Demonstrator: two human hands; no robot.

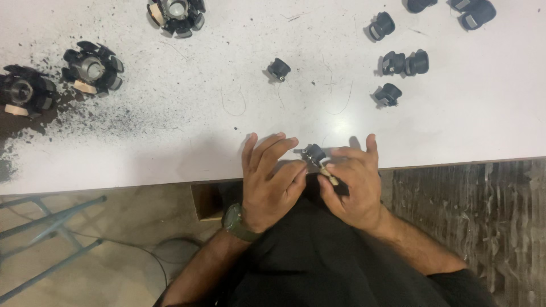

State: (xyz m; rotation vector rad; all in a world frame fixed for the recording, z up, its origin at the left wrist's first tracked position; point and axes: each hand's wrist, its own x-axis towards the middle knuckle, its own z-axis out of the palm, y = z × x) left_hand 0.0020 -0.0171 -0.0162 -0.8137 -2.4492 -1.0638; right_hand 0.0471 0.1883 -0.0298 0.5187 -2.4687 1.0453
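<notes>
Hands meet at the near edge of the white bench [170,148], working on one small black part [313,153] that sits between them just above the bench edge. On the left hand [268,182], which wears a dark green wristwatch [236,222], the grip is loose: the fingers lie spread over the bench top and the thumb side touches the small black part. On the right hand [352,185] the grip is pressed together, pinching a thin pale tool [329,175] whose tip points up into the small black part. Further back on the bench lie several loose black caps [405,62], well apart from the hands, and one more black piece [279,69] sits alone near the middle. Three larger black ring-shaped assemblies [92,68] rest toward the left side, beside a scatter of dark dust [85,122] on the white surface. Below the bench edge, a blue metal frame [51,227] stands on the floor.
</notes>
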